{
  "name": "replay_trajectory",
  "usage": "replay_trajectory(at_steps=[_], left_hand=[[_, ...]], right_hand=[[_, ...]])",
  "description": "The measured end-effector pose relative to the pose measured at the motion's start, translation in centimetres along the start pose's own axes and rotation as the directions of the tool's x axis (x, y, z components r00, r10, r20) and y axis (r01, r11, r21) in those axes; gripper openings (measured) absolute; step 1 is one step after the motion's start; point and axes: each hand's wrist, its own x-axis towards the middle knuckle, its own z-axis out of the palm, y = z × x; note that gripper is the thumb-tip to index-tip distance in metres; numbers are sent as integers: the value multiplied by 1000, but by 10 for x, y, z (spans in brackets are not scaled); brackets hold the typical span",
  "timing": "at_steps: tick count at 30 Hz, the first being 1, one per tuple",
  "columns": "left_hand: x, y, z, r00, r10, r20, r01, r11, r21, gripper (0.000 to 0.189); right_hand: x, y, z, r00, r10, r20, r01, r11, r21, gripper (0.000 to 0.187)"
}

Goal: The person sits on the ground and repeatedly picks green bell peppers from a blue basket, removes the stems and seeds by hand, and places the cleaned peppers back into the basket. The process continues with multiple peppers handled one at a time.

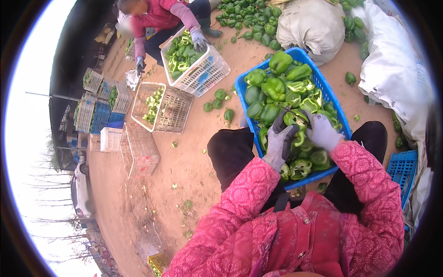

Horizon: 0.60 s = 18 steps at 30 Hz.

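A cut green bell pepper (pixel 293 119) with pale flesh showing is held over a blue plastic crate (pixel 330 88). My left hand (pixel 279 140), in a grey glove with dark fingers, grips it from the left. On the other side is my gloved right hand (pixel 322 128), its fingers closed at the pepper around what looks like a thin dark tool, mostly hidden. Whole peppers (pixel 274 89) fill the far part of the crate, mixed with opened ones (pixel 309 105). More cut peppers (pixel 300 168) lie below my hands. The crate sits between my knees.
Across from me, a person (pixel 180 15) in gloves handles a white crate (pixel 204 74) of peppers. Another crate (pixel 178 110) holds pale green pieces; an overturned-looking crate (pixel 142 149) lies nearby. Sacks (pixel 311 27) and a pepper heap (pixel 254 20) stand beyond. Loose peppers (pixel 217 100) dot the ground.
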Motion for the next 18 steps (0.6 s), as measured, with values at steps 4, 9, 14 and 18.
replay_trajectory(at_steps=[4,9,14,18], left_hand=[[12,-6,-17,948,262,181,-317,827,464,70],[15,-12,-20,913,265,310,-343,911,231,70],[8,-2,-10,980,106,168,-131,981,144,70],[6,-8,-18,985,113,132,-149,940,306,68]], right_hand=[[14,4,-15,995,86,50,-96,957,272,43],[27,14,-25,845,367,388,-533,517,670,18],[29,30,-6,927,68,368,-334,594,732,21],[33,40,10,954,-48,296,-135,812,567,25]])
